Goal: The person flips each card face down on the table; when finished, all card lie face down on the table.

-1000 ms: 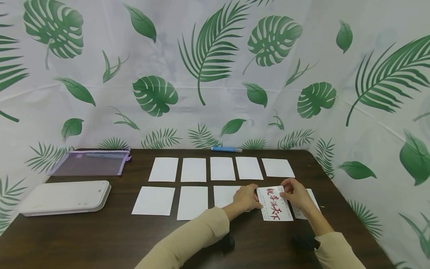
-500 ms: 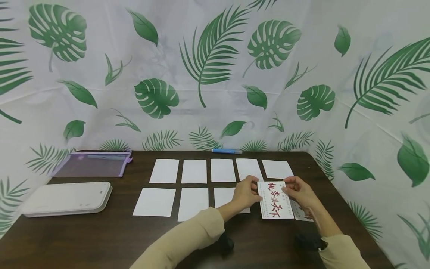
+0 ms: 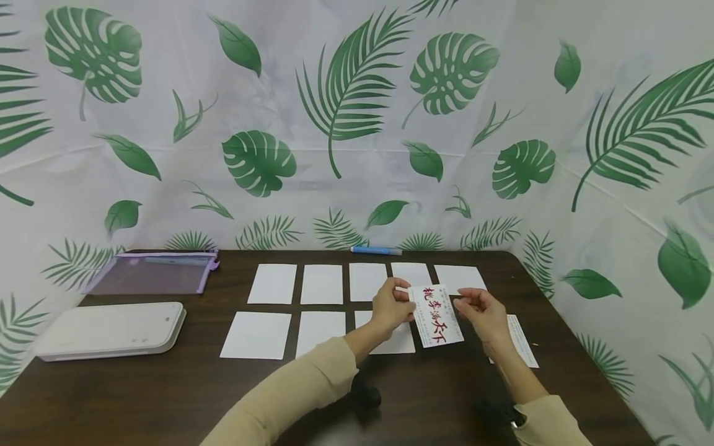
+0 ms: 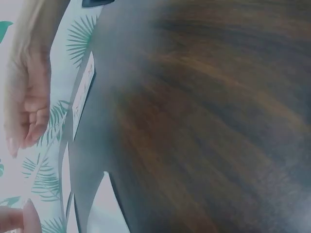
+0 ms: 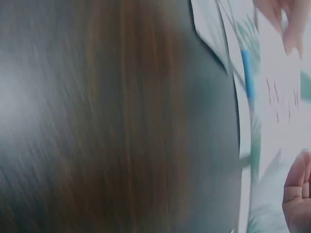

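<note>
In the head view, my left hand (image 3: 392,306) pinches the left edge of a white card (image 3: 436,317) with large red brush characters. The card is raised and tilted above the table, its printed face toward me. My right hand (image 3: 484,319) hovers just off the card's right edge, its fingers loosely bent and holding nothing; the right wrist view shows a gap between that hand (image 5: 297,191) and the card (image 5: 282,92). Another printed card (image 3: 522,341) lies flat on the table, partly hidden behind my right hand.
Several blank white cards lie in two rows, such as a back one (image 3: 272,284) and a front one (image 3: 255,335). A blue marker (image 3: 376,251) lies at the table's back edge. On the left are a purple mesh pouch (image 3: 150,275) and a white case (image 3: 111,328).
Both hands held the card a half second ago. It has since moved left and up and turned slightly, and my right hand has let go of it.
</note>
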Tool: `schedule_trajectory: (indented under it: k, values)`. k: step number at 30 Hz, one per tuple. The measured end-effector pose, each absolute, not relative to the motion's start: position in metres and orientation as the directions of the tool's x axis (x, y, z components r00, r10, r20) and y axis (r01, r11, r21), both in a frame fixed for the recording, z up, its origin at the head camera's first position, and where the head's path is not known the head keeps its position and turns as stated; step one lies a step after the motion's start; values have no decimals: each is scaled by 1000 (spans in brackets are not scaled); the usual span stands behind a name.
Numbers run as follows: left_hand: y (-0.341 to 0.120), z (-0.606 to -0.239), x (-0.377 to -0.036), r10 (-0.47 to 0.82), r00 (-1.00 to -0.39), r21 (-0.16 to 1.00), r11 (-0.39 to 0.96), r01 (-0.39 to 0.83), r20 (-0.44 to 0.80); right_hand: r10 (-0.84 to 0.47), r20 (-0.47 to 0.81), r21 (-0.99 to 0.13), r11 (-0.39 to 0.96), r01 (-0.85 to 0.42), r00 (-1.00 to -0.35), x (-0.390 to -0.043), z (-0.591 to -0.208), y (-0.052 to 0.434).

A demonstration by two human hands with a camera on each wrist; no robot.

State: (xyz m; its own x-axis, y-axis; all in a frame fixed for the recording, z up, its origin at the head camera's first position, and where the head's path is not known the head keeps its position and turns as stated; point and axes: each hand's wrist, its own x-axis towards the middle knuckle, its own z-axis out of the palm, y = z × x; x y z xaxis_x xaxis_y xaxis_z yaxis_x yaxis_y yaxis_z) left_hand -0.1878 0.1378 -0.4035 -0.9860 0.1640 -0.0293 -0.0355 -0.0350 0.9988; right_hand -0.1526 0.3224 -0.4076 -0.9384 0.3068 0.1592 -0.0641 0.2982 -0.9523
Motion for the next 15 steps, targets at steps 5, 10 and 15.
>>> schedule_trajectory:
  k: [5, 10, 15]
  values:
    - [139, -399, -191, 98, -994, 998, -52, 36, 41, 146, 323, -835, 509, -209, -935, -149, -405, 292]
    - [142, -393, -189, 61, -996, 996, -69, 61, 65, 4, 507, -635, 677, -371, -862, -143, -410, 272]
    - [145, -387, -185, 59, -995, 989, -129, 71, 79, -28, 656, -484, 751, -448, -754, -141, -410, 266]
